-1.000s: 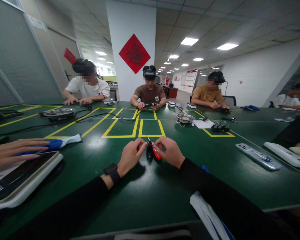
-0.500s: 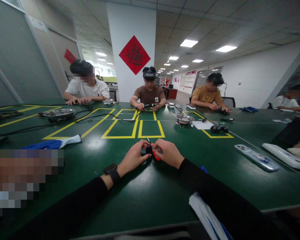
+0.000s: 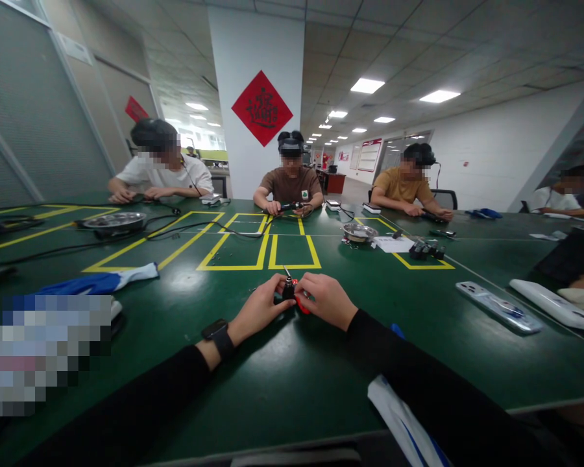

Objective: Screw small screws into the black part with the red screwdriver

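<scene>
Between my hands stands a small black piece (image 3: 288,290) with a thin metal shaft (image 3: 287,272) sticking up from its top end. My left hand (image 3: 259,307) has thumb and fingers closed around the black piece from the left. Just right of it lies a bright red piece (image 3: 302,305), mostly covered by my right hand. The fingers of my right hand (image 3: 329,299) are pinched together at the red piece, touching or very near the black one. Their fingertips are partly hidden, and the exact kind of either piece is too small to tell.
Blue-and-white gloves (image 3: 102,281) lie on the left, another glove (image 3: 403,415) at the near edge. Metal bowls (image 3: 359,232), black clips or parts (image 3: 425,250), a packaged phone-like item (image 3: 499,306) and cables (image 3: 209,224) are on the green table. Several people sit around it.
My hands stay nearly in place, with slight finger shifts around the black and red pieces. The person at far left has leaned further left. The blurred area at lower left has changed.
</scene>
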`<state>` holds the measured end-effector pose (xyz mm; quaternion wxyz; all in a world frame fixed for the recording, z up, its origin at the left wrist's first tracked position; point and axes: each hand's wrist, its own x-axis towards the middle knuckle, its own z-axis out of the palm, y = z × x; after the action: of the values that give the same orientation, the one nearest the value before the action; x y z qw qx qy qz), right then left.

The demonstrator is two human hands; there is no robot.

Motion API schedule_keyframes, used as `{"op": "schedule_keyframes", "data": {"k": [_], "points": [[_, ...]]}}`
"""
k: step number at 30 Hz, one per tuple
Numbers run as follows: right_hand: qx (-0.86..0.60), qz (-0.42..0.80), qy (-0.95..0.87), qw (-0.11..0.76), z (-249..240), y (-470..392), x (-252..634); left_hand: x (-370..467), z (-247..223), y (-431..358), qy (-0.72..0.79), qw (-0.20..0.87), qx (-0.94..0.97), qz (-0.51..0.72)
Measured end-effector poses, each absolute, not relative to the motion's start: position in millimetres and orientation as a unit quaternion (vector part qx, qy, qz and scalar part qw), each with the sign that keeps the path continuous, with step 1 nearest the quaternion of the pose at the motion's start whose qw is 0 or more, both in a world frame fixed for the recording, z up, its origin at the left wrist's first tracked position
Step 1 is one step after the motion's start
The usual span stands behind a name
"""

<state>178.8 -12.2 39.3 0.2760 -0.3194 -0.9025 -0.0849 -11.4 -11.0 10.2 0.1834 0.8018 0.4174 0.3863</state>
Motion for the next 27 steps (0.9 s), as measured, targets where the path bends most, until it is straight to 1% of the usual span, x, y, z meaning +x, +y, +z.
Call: {"op": "schedule_keyframes", "data": {"k": [6,15,27], "points": [[-0.305,-0.141,-0.909,0.246,40.1,-13.1,176.8,-11.8,9.6,-11.0,0.420,0.175,0.804,0.383],[-0.287,-0.180,-0.915,0.218,38.9,-11.0,176.5,-10.8,11.3,-13.0,0.422,0.167,0.805,0.382],[-0.290,-0.151,-0.916,0.232,38.2,-10.5,176.8,-10.7,11.8,-13.6,0.419,0.164,0.809,0.379]]}}
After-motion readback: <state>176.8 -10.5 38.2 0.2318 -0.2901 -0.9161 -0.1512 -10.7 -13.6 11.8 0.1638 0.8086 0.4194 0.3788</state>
